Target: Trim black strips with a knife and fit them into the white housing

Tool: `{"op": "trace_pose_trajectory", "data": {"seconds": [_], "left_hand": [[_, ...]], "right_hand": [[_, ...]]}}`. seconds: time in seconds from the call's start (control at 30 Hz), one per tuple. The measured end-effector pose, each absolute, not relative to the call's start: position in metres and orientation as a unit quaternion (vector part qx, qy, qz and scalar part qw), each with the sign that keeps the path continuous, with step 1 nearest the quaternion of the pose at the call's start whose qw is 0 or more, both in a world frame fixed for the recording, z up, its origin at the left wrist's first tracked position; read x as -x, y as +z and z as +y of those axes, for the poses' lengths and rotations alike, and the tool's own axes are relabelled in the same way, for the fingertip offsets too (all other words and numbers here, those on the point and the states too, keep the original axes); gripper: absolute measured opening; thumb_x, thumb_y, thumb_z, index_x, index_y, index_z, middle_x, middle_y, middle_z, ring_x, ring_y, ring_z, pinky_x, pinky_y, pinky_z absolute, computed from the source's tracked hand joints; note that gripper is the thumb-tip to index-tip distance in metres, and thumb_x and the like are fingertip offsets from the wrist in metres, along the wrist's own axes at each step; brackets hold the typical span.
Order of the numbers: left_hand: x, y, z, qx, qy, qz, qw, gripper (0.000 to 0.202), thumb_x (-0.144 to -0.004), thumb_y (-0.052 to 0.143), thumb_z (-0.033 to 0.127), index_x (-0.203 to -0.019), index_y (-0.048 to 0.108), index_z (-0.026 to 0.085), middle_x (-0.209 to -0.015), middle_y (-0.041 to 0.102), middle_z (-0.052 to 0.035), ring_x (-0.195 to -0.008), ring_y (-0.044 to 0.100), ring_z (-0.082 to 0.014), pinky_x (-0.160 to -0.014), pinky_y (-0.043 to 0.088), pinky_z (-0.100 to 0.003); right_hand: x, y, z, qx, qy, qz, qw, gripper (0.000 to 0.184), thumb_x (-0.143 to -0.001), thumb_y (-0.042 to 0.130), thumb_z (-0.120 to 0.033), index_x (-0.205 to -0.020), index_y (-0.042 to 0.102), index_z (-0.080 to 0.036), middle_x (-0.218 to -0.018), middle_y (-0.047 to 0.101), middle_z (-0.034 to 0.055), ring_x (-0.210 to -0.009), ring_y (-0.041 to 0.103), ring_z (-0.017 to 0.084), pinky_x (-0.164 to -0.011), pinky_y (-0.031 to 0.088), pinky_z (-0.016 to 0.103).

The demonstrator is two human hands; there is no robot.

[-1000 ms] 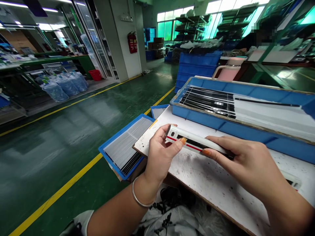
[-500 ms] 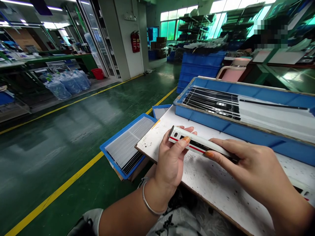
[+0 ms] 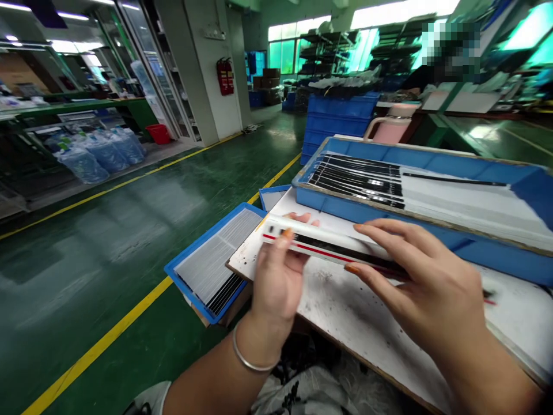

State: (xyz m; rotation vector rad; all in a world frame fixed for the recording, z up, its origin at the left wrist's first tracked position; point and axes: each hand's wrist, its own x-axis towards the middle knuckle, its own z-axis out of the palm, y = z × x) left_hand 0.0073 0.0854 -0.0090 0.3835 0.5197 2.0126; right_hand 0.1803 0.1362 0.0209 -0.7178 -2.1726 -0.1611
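Both my hands hold a long white strip (image 3: 319,241) with a red line and a black window, just above the white board (image 3: 345,311). My left hand (image 3: 276,271) grips its left end between thumb and fingers; a silver bangle sits on that wrist. My right hand (image 3: 415,282) pinches the strip further right with fingers curled over it. The strip is blurred by motion. Behind it stands a large blue tray (image 3: 432,230) with several black strips (image 3: 363,178) on white sheets.
A smaller blue tray (image 3: 190,282) of white and dark strips sits at the board's left edge, over a green floor with yellow lines. A pink jug (image 3: 391,127), stacked blue crates (image 3: 332,121) and a person's blurred figure lie beyond. Water bottles stand far left.
The strip has slid left and blurred, with my left hand moving left along with it. My right hand's fingers have spread further over the strip. The camera has shifted slightly.
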Motion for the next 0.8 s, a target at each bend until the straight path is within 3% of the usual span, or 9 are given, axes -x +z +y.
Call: {"op": "trace_pose_trajectory", "data": {"seconds": [0.1,0.2,0.3,0.37,0.43,0.5,0.6,0.7,0.8], "left_hand": [[0.008,-0.001,0.091,-0.133,0.865,0.233,0.423,0.017,-0.094,0.059,0.024,-0.103,0.072,0.018,-0.108,0.077,-0.0053,-0.109,0.071,-0.0223,-0.096,0.058,-0.034],[0.012,0.007,0.093,-0.118,0.882,0.253,0.381,0.016,-0.093,0.061,0.023,-0.104,0.071,0.019,-0.113,0.075,-0.0036,-0.115,0.068,-0.0252,-0.1,0.056,-0.04],[0.006,0.012,0.093,-0.11,0.892,0.254,0.358,0.015,-0.093,0.06,0.024,-0.103,0.071,0.019,-0.114,0.075,-0.002,-0.117,0.066,-0.0246,-0.103,0.055,-0.04],[0.0,0.015,0.093,-0.105,0.894,0.252,0.355,0.015,-0.093,0.06,0.025,-0.102,0.071,0.019,-0.113,0.075,-0.0012,-0.116,0.067,-0.0223,-0.104,0.054,-0.038],[-0.007,0.018,0.093,-0.102,0.892,0.252,0.362,0.014,-0.094,0.06,0.024,-0.102,0.071,0.02,-0.115,0.075,-0.0012,-0.116,0.067,-0.0212,-0.104,0.054,-0.037],[-0.016,0.022,0.093,-0.102,0.888,0.252,0.372,0.015,-0.094,0.059,0.024,-0.104,0.07,0.02,-0.118,0.074,-0.0015,-0.118,0.066,-0.0211,-0.105,0.053,-0.038],[-0.033,0.026,0.091,-0.128,0.882,0.244,0.381,0.016,-0.095,0.06,0.026,-0.106,0.07,0.022,-0.12,0.073,-0.0011,-0.117,0.066,-0.0204,-0.103,0.054,-0.036],[-0.054,0.024,0.091,-0.177,0.881,0.227,0.376,0.018,-0.093,0.062,0.028,-0.11,0.07,0.025,-0.12,0.073,0.0,-0.119,0.065,-0.0204,-0.102,0.054,-0.033],[-0.075,0.017,0.095,-0.192,0.862,0.206,0.422,0.021,-0.093,0.063,0.027,-0.113,0.069,0.027,-0.125,0.07,-0.0012,-0.124,0.062,-0.0217,-0.105,0.051,-0.035]], "right_hand": [[-0.174,0.026,0.125,0.225,-0.049,-0.842,0.489,0.024,-0.085,0.075,-0.019,-0.107,0.068,-0.016,-0.095,0.069,0.0087,-0.084,0.065,0.02,-0.076,0.051,0.033],[-0.168,0.029,0.114,0.185,-0.003,-0.844,0.503,0.012,-0.083,0.072,-0.008,-0.092,0.067,-0.015,-0.079,0.067,0.0049,-0.075,0.064,0.017,-0.072,0.053,0.031],[-0.167,0.031,0.105,0.166,-0.059,-0.827,0.534,0.017,-0.08,0.071,-0.004,-0.095,0.07,-0.014,-0.086,0.072,0.0065,-0.098,0.068,0.024,-0.1,0.049,0.043],[-0.167,0.03,0.102,0.146,0.037,-0.83,0.536,0.023,-0.077,0.072,-0.004,-0.095,0.073,-0.017,-0.09,0.075,0.0044,-0.106,0.068,0.025,-0.111,0.039,0.046],[-0.164,0.027,0.103,0.162,0.248,-0.808,0.509,0.018,-0.077,0.073,-0.01,-0.091,0.076,-0.021,-0.089,0.076,0.0032,-0.096,0.071,0.023,-0.105,0.044,0.041],[-0.158,0.022,0.109,0.198,0.409,-0.76,0.464,0.008,-0.082,0.074,-0.022,-0.09,0.077,-0.022,-0.086,0.076,0.0048,-0.083,0.071,0.023,-0.088,0.054,0.039],[-0.15,0.015,0.118,0.204,0.555,-0.69,0.417,0.031,-0.09,0.068,-0.044,-0.109,0.074,-0.021,-0.086,0.075,0.0072,-0.081,0.072,0.026,-0.072,0.057,0.038],[-0.145,0.013,0.119,0.181,0.667,-0.581,0.43,0.05,-0.093,0.059,-0.057,-0.13,0.064,-0.024,-0.109,0.073,0.0096,-0.104,0.068,0.028,-0.081,0.058,0.041],[-0.145,0.014,0.118,0.17,0.718,-0.477,0.477,0.047,-0.088,0.067,-0.055,-0.126,0.066,-0.028,-0.129,0.066,0.0067,-0.123,0.058,0.026,-0.102,0.049,0.041]]}}
